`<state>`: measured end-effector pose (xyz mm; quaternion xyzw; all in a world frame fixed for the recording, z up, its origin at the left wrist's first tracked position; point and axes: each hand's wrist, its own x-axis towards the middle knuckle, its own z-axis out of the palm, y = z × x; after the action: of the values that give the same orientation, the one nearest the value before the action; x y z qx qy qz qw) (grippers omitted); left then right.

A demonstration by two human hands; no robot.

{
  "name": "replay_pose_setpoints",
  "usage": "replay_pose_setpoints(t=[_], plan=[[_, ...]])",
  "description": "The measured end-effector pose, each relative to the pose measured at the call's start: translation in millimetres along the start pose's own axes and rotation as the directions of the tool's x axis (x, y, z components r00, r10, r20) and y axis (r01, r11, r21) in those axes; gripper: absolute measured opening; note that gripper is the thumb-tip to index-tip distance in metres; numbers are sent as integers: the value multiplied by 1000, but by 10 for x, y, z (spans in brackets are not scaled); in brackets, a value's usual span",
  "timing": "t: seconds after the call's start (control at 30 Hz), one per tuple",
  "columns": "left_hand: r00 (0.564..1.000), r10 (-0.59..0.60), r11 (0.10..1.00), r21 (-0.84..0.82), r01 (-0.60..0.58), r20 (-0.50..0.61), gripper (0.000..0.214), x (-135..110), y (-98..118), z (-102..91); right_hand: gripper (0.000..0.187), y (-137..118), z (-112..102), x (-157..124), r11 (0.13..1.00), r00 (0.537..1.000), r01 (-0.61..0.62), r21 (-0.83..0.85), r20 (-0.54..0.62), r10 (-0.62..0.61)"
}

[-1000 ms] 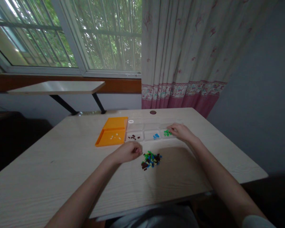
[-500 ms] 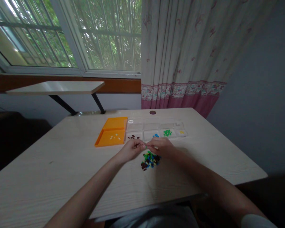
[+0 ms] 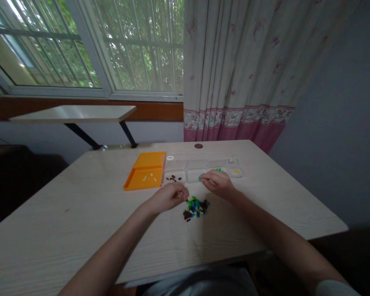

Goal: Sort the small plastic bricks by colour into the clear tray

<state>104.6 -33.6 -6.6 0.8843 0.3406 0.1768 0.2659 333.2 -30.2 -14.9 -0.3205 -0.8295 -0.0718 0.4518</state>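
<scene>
A mixed pile of small toy building bricks (image 3: 195, 207) in brown, green, blue and pale colours lies on the table. My left hand (image 3: 169, 197) is at the pile's upper left edge, fingers curled together; whatever is in them is hidden. Over the clear compartment tray (image 3: 193, 176), my right hand (image 3: 218, 183) pinches a small green brick (image 3: 200, 178) between thumb and fingers. Brown bricks (image 3: 173, 178) lie in the tray's left front compartment, yellow ones (image 3: 236, 172) in the right one. Green bricks (image 3: 218, 169) show partly behind my right hand.
Left of the tray lies an open orange case (image 3: 144, 170) with several white bricks (image 3: 149, 177) in it. A raised shelf (image 3: 74, 114) on black legs stands at the table's back left. A dark round cap (image 3: 198, 146) sits near the back edge.
My hands, together above the pile before, have parted. The right one moved up over the tray with the green brick; the left shifted slightly down beside the pile.
</scene>
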Motion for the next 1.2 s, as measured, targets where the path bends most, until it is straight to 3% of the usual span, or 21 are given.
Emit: replay_pose_setpoints(t=[0.23, 0.37, 0.53, 0.77, 0.9, 1.0, 1.2], plan=[[998, 41, 994, 103, -46, 50, 10, -7, -41, 55, 13, 16, -23, 7, 1000, 1000, 12, -17, -9, -12], [998, 43, 992, 115, -47, 40, 11, -10, -43, 64, 16, 123, -120, 33, 998, 992, -13, -66, 121, 21], [999, 33, 989, 145, -38, 42, 11, -10, -28, 61, 16, 462, -259, -3, 965, 920, -144, -220, 330, 213], [998, 42, 986, 158, -48, 39, 14, -12, -36, 80, 17, 653, -245, -90, 938, 851, -206, -279, 423, 312], [998, 35, 994, 104, -29, -54, 16, -6, 10, 67, 19, 554, -208, -69, 949, 875, -210, -235, 387, 289], [991, 36, 998, 59, -29, -126, 16, 3, 50, 62, 18, 350, -112, -42, 981, 906, -143, -132, 380, 184], [983, 43, 998, 59, -33, -181, 16, 6, 74, 78, 13, -126, 111, -46, 1000, 920, 3, -22, 392, 6]])
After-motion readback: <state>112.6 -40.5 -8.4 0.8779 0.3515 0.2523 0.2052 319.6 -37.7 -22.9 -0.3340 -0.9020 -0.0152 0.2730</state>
